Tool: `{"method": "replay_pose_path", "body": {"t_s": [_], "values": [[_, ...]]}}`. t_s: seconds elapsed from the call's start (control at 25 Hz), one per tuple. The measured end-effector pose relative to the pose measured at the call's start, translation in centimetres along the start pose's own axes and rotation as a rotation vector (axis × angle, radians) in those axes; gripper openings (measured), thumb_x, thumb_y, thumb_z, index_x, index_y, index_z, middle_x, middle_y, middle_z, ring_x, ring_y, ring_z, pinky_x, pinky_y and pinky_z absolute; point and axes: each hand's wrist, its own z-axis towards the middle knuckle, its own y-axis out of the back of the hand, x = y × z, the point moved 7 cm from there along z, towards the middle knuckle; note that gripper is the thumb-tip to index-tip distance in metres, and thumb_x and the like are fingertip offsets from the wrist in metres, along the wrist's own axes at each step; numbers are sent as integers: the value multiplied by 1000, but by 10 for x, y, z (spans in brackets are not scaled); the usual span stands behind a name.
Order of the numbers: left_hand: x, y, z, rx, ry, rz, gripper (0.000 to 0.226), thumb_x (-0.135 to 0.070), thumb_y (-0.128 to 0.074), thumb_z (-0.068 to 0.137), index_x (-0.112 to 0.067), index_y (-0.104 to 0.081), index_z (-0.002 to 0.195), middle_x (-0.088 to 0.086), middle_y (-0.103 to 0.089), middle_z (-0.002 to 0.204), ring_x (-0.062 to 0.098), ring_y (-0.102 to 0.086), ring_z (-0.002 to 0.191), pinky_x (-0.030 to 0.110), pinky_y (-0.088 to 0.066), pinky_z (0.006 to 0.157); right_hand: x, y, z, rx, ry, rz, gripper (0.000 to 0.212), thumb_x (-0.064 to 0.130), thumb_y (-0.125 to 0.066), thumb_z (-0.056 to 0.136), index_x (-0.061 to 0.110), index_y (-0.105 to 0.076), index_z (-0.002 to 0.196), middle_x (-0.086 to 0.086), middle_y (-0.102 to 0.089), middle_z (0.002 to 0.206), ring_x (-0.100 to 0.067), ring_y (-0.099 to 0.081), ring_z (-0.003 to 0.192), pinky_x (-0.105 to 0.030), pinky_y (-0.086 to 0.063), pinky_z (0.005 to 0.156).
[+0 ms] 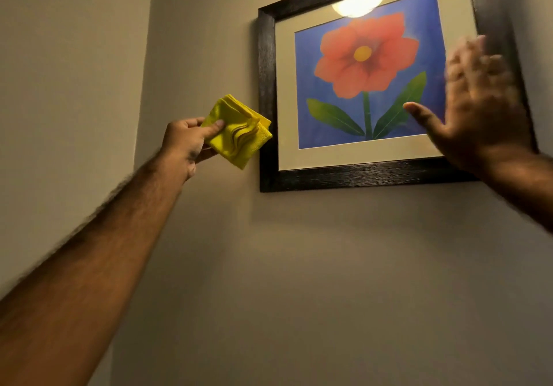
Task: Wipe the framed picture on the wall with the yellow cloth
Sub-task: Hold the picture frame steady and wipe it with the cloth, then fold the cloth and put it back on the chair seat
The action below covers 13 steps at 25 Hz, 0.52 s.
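A framed picture [267,92] hangs on the wall at upper right, with a dark frame, a cream mount and a red flower on blue. My left hand [185,143] pinches a folded yellow cloth [239,132] just left of the frame's left edge; the cloth's right corner overlaps that edge. My right hand [478,110] is raised with fingers spread over the frame's lower right part. It is blurred, and whether it touches the glass I cannot tell.
A lamp's glare [359,5] reflects in the glass at the picture's top. A wall corner [143,86] runs vertically left of the frame. Bare beige wall [329,280] fills the space below.
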Motion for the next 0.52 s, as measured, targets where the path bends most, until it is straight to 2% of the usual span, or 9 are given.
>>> {"method": "replay_pose_path", "body": {"t_s": [0.08,0.16,0.2,0.28,0.36,0.44,0.52], "values": [[11,16,-18,8,19,8,10,-16,-76,85,-15,-69,92,-7,-74,64,5,-70,56,25,-58,53,73,-4,1,38,176,194,92,68,-38,96,-1,-31,155,-22,-32,164,-34,-29,154,-46,-26,125],[20,35,-39,10,45,26,9,-17,-76,85,-15,-69,92,-7,-75,65,5,-71,58,24,-58,53,157,-15,-6,188,243,531,84,64,-53,91,4,-48,149,-17,-52,153,-32,-55,138,-41,-43,116],[25,44,-50,12,60,30,10,-17,-76,85,-15,-70,93,-7,-76,66,6,-71,59,24,-58,54,193,-24,-11,303,181,712,83,63,-61,87,9,-50,148,-12,-58,148,-28,-62,129,-40,-50,109],[35,71,-71,5,88,60,16,-19,-77,85,-12,-72,99,-3,-77,73,8,-72,63,25,-59,56,258,-51,-31,589,-64,1025,91,60,-72,79,16,-43,153,-5,-58,148,-21,-62,128,-38,-53,106],[44,104,-89,-27,106,115,24,-22,-78,84,-11,-73,105,0,-78,82,10,-74,68,26,-59,59,311,-81,-59,837,-248,1166,94,60,-75,76,17,-42,153,-5,-58,145,-23,-60,128,-36,-52,105],[54,142,-104,-61,129,162,27,-22,-79,83,-10,-74,106,3,-77,87,12,-74,71,27,-60,61,355,-102,-87,975,-320,1232,75,57,-76,77,14,-58,136,-8,-68,130,-23,-67,116,-36,-58,97],[67,184,-121,-100,171,180,29,-21,-79,83,-6,-73,107,6,-77,90,15,-74,73,29,-60,63,394,-119,-112,1024,-433,1366,55,41,-83,78,4,-68,116,-15,-75,111,-20,-74,92,-32,-65,77]]}}
